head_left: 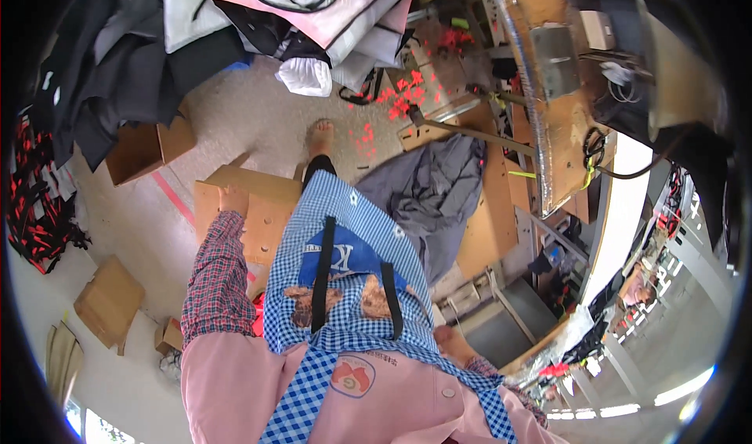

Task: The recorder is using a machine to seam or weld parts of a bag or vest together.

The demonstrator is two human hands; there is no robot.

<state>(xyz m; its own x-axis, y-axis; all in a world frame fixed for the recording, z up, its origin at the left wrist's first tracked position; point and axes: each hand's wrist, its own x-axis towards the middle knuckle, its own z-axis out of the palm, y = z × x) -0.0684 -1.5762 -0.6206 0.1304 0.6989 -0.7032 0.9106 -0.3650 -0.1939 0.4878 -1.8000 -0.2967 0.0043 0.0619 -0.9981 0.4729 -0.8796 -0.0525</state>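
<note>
My left hand (233,201) grips a cardboard box (247,224) near its top edge, left of my blue checked apron (360,240). My right hand (444,337) shows only partly at the apron's right side, low in the view; its fingers are too hidden to tell what they do. Right of the apron lies a rumpled dark grey cloth (415,185) over cardboard. My bare foot (321,138) shows above the apron on the floor.
Stacked fabric pieces (298,5), black cloth (110,76), an open box (149,146) and another carton (110,303) surround me. A workbench (564,130) with scissors (594,146) runs along the right. Red scraps (399,91) litter the floor. Another person (636,291) is far right.
</note>
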